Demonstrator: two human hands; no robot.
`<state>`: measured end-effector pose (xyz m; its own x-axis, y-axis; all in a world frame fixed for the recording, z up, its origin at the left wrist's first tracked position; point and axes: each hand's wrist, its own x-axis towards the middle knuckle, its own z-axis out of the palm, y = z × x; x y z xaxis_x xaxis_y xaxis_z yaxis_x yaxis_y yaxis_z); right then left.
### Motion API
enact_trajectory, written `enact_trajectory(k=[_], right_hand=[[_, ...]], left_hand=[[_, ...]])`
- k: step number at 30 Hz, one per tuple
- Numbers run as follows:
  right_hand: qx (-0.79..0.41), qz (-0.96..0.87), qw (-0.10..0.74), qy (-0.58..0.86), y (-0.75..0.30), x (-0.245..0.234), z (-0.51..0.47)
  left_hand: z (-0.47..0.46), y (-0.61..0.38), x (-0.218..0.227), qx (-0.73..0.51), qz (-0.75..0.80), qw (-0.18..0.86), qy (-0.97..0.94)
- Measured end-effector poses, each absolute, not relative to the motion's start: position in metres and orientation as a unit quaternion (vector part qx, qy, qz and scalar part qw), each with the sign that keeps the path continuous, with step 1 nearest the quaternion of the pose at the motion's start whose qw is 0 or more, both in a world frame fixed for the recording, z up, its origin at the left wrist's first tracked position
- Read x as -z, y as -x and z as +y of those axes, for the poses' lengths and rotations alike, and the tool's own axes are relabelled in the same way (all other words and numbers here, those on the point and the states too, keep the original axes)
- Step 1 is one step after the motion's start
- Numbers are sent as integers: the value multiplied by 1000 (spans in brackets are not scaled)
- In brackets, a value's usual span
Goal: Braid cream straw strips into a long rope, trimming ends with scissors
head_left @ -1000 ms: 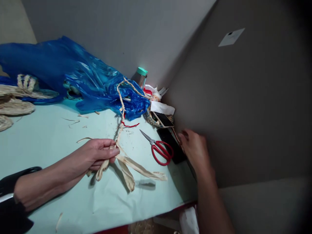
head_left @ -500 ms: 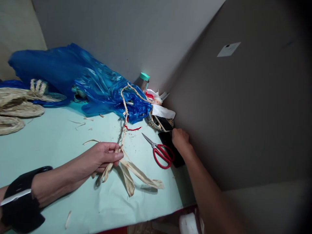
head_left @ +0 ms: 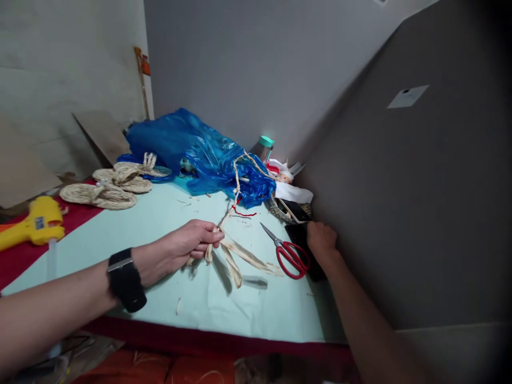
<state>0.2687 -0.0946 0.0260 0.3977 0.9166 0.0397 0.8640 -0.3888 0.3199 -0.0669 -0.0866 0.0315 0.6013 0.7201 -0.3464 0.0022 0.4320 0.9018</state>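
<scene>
My left hand [head_left: 188,246] pinches the end of a pale braided straw cord [head_left: 236,186], where loose flat straw strips [head_left: 240,258] hang onto the pale green table cover [head_left: 160,224]. The cord runs up to the blue plastic bag [head_left: 204,149] and carries a bit of red thread [head_left: 242,212]. My right hand [head_left: 321,240] rests closed on a black phone-like slab [head_left: 298,234] against the right wall, just beside the red-handled scissors [head_left: 290,256]. I cannot see what its fingers hold. A black watch [head_left: 125,279] sits on my left wrist.
Coiled straw bundles [head_left: 108,189] lie at the back left. A yellow glue gun [head_left: 34,224] lies on the red cloth at the left. In the corner stand a green-capped jar [head_left: 262,149], a small basket and white paper [head_left: 294,193]. The grey wall closes the right side.
The view has swung left and pulled back, bringing the glue gun and straw bundles into sight. My right hand moved along the wall onto the black slab. My left hand keeps its hold on the cord.
</scene>
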Motion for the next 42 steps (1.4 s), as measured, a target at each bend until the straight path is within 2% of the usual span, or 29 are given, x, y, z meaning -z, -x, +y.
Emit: enact_trajectory(k=[7, 10, 12, 13, 20, 28, 36, 42], right_hand=[[-70, 564, -20, -823, -223, -53, -118], [44, 689, -82, -719, -178, -60, -129], [219, 763, -186, -579, -152, -60, -133], [254, 770, -201, -550, -142, -58, -134], [313, 733, -301, -524, -151, -44, -116], [288, 666, -350, -593, -182, -21, -102], [163, 645, -306, -681, -203, -3, -103], [125, 653, -290, -689, -199, -1, -103]], left_hand=[[-82, 67, -22, -201, 369, 759, -497], [-74, 65, -29, -183, 356, 759, -514], [-68, 62, -35, -176, 344, 756, -528], [-64, 61, -39, -174, 338, 754, -537], [-28, 43, -54, -189, 274, 730, -597], [-7, 21, -47, -232, 340, 621, -667], [-6, -1, -65, -176, 390, 326, -843], [-28, -6, -62, -117, 283, 167, -937]])
